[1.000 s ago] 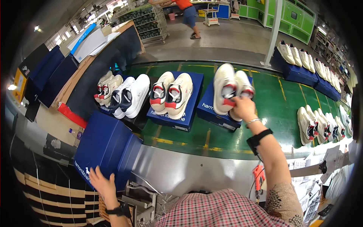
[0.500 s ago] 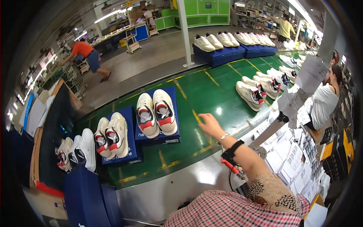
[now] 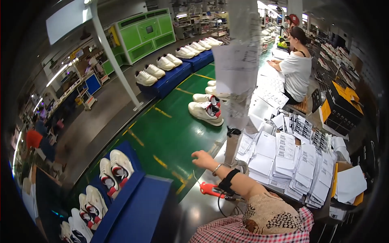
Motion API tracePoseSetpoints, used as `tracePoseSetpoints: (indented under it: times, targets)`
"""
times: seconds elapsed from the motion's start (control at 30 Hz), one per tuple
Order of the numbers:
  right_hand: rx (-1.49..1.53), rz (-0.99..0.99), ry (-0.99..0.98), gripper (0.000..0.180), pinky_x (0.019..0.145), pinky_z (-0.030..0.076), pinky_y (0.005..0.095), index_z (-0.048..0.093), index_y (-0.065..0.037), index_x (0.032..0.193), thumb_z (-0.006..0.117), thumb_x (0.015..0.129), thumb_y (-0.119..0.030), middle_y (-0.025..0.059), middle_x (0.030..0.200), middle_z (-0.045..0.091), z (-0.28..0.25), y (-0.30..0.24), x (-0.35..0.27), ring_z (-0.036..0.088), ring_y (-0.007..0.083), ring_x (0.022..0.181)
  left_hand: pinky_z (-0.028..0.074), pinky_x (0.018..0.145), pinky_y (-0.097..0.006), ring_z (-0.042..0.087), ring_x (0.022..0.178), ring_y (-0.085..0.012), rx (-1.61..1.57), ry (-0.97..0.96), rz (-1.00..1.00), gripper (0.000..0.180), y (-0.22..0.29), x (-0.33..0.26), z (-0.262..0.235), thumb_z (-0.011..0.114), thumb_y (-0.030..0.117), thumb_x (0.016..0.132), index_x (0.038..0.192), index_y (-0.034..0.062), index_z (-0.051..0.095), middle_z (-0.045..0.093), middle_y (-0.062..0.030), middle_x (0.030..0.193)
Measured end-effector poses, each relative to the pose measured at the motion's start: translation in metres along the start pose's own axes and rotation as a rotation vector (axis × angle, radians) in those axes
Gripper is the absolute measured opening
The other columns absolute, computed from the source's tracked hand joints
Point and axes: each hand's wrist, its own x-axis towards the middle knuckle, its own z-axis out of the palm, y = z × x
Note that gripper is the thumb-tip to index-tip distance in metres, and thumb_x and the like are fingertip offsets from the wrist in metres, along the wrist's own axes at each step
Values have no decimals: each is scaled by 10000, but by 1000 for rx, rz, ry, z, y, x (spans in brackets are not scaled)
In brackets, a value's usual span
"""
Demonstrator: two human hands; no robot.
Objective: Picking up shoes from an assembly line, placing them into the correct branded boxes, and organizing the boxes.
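My right hand (image 3: 204, 160) reaches over the near edge of the green conveyor belt (image 3: 178, 139), fingers loosely stretched out and apart, with nothing in them. A bracelet and a black band circle that arm. Below it is a red tool (image 3: 212, 189) with a cord, at the metal ledge. A large blue shoebox (image 3: 133, 208) stands tilted at the lower left, in front of the shoes. My left hand does not show; whether it holds the shoebox I cannot tell. Behind the box, a pair of white sneakers (image 3: 116, 168) with red heel linings rests on another blue box.
More white sneakers (image 3: 206, 112) stand farther along the belt. Blue boxes (image 3: 166, 82) topped with sneakers line its far side. A grey post (image 3: 243, 60) with papers rises at the right, beside paper stacks (image 3: 279, 158). A co-worker (image 3: 299, 69) sits beyond.
The view has turned right, so the shoes shift left. The blue shoebox has come up and right from the lower left. My right hand stays over the belt, nearer its edge.
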Motion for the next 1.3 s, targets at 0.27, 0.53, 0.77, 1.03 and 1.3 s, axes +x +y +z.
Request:
tracePoseSetpoints:
  times: [0.27,0.53,0.77,1.03,1.3]
  targets:
    - [86,81,199,357,918,421,385,587,-42,1077,591,749,-182,211,1129,536,-25,9,8,522,340,1058,433,759,-255,538,823,-150,-112,-300,275,423,66,120,234,715,34,598,991,-40,577,571,-71,898]
    - [235,122,174,480,894,436,369,508,-82,1207,607,751,-194,170,1150,541,-30,-2,20,542,311,1021,402,817,-395,487,962,-336,175,-468,656,586,83,138,363,697,350,703,1128,-1,499,537,-176,994]
    - [465,92,-84,427,946,410,325,482,-101,1257,461,831,-114,129,1215,551,-4,-20,56,550,263,1091,298,923,-411,461,1030,-300,303,-564,874,631,52,141,382,648,387,746,1243,47,456,517,-128,1084]
    - [339,137,224,245,822,475,364,639,-38,950,541,754,-147,155,983,631,24,8,124,601,306,916,329,902,-388,485,1009,-298,419,-465,771,485,39,151,392,544,344,858,1223,30,483,536,-139,1088]
    - [181,364,870,337,817,436,412,556,-38,1059,532,748,-166,182,952,582,-19,87,207,540,349,936,329,921,-371,479,1024,-292,410,-463,692,485,33,165,392,565,352,852,1215,37,503,542,-141,1117]
